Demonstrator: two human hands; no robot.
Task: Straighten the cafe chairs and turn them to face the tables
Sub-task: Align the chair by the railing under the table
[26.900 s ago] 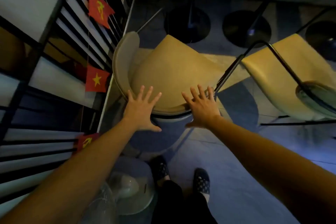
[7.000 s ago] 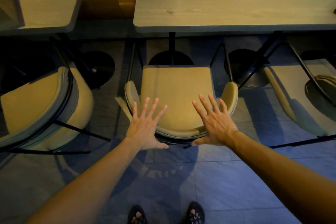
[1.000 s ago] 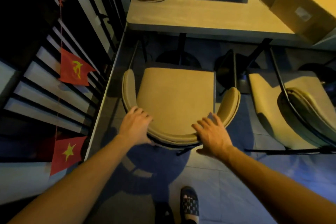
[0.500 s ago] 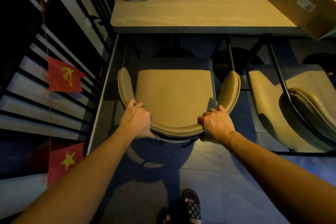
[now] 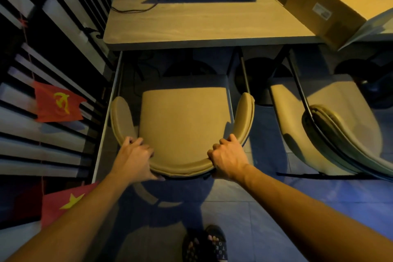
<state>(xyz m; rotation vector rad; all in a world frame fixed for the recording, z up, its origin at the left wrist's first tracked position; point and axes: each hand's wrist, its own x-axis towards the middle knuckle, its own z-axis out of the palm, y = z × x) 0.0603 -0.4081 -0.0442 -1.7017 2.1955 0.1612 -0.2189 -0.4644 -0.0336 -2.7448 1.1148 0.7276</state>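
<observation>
While the tan chair [image 5: 182,125] sits squared to the table [image 5: 204,25], its seat front just short of the edge, 2 hands clamp its curved backrest: left hand [image 5: 136,158] and right hand [image 5: 228,158], fingers curled over the rim.

You have the slatted wall [image 5: 63,83] close on the chair's [image 5: 182,125] left, a second chair [image 5: 331,130] near its right, and the bench [image 5: 208,25] edge ahead.

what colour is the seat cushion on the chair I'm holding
The padded seat cushion is tan under warm light, plain with no pattern, shown in the head view.
</observation>
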